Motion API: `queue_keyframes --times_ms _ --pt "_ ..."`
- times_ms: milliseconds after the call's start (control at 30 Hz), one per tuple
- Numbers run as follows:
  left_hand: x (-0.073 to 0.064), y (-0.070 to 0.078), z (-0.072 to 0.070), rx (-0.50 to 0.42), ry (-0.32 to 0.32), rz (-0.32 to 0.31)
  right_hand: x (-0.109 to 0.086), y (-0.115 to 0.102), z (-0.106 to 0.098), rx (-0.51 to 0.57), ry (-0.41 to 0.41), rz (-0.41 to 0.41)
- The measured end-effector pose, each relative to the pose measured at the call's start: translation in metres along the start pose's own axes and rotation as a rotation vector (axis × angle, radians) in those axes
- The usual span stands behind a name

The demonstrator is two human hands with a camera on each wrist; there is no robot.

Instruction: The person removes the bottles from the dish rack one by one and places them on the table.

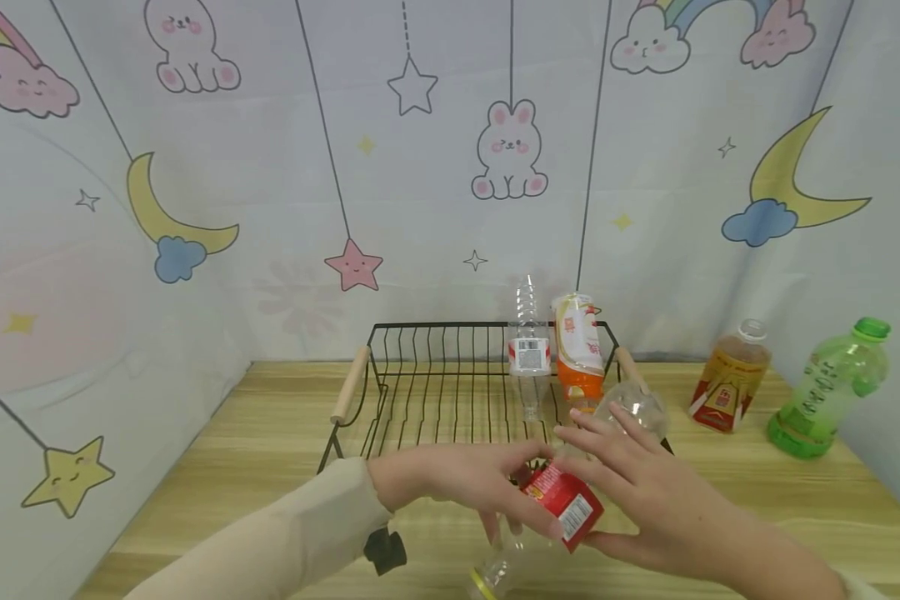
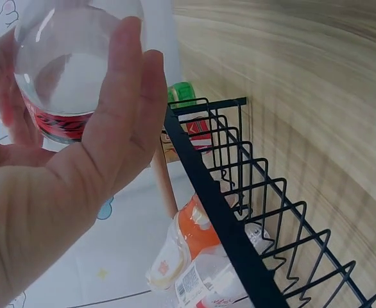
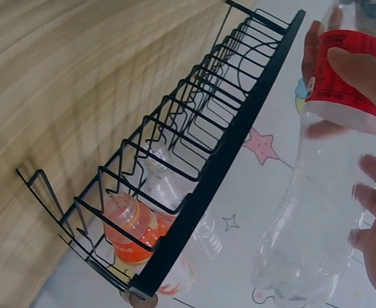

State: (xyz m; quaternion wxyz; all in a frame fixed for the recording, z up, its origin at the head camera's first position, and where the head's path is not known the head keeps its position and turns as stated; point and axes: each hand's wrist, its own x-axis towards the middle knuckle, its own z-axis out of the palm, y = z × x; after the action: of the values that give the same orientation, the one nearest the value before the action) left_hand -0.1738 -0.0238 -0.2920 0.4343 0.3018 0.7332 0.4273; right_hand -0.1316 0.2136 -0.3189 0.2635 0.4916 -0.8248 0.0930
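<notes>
A clear plastic bottle with a red label (image 1: 570,506) lies slanted between both hands, above the near side of a black wire rack (image 1: 450,373). My left hand (image 1: 468,479) grips it, thumb across the label. In the left wrist view, fingers wrap round the clear bottle (image 2: 66,58). Beside it, my right hand (image 1: 663,492) has its fingers spread and mostly straight along the bottle's far part. The right wrist view shows the right thumb (image 3: 361,70) on the red label (image 3: 342,77). Fingers hide part of the bottle.
Inside the rack, at its back right, lean a clear bottle (image 1: 528,358) and an orange-and-white bottle (image 1: 579,346). An amber bottle (image 1: 731,375) and a green bottle (image 1: 828,387) stand on the wooden table (image 1: 217,467) at right. The rack has wooden handles (image 1: 351,383).
</notes>
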Motion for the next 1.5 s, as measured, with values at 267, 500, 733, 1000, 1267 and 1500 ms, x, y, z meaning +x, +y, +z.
queue_keyframes --times_ms 267,500,733,1000,1267,1500 --pt "0.004 0.002 0.0 0.003 -0.018 -0.016 -0.003 0.002 0.006 -0.025 0.042 -0.041" --pt "0.005 0.005 -0.004 0.014 -0.016 -0.016 -0.002 0.008 0.006 -0.032 0.068 -0.068" --pt "0.005 0.007 -0.01 0.031 0.012 0.003 -0.001 0.011 0.002 -0.04 0.076 -0.05" --pt "-0.001 0.017 -0.022 0.077 0.19 0.047 -0.007 0.014 -0.011 -0.031 0.087 0.083" --pt "-0.003 0.022 -0.036 0.102 0.374 0.105 -0.019 0.027 -0.025 -0.045 0.258 0.135" --pt "0.0 0.024 -0.054 0.125 0.502 0.158 -0.035 0.043 -0.037 -0.014 0.416 0.212"
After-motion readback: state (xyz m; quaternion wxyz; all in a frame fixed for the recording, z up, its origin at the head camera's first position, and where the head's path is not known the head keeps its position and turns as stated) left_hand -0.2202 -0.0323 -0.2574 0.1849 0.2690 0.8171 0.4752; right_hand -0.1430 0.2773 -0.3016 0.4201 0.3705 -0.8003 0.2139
